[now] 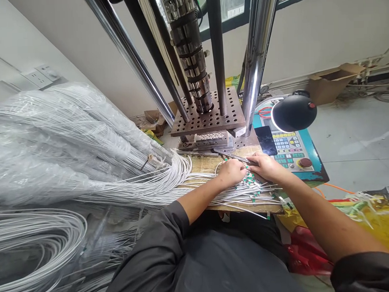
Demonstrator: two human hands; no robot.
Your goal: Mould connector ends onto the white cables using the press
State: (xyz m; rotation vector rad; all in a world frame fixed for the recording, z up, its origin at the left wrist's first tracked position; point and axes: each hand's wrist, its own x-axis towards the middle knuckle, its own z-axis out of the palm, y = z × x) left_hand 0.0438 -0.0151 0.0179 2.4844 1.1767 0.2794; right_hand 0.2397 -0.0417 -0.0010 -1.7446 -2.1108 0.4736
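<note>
My left hand is closed in a pinch on a white cable with a small green end piece, low over the wooden board. Close by on the right, my right hand has its fingers closed around a slim dark metal tool, which looks like tweezers and points left. The fingertips of both hands nearly meet at the green end. Under and in front of them lies a bundle of white cables, many tipped with green pieces. My fingers partly hide the held cable end.
Behind the board stands a press with a perforated metal plate above a lower mould. At right are a control panel, a dark phone-like slab and a black lamp. Plastic-wrapped cable bundles fill the left.
</note>
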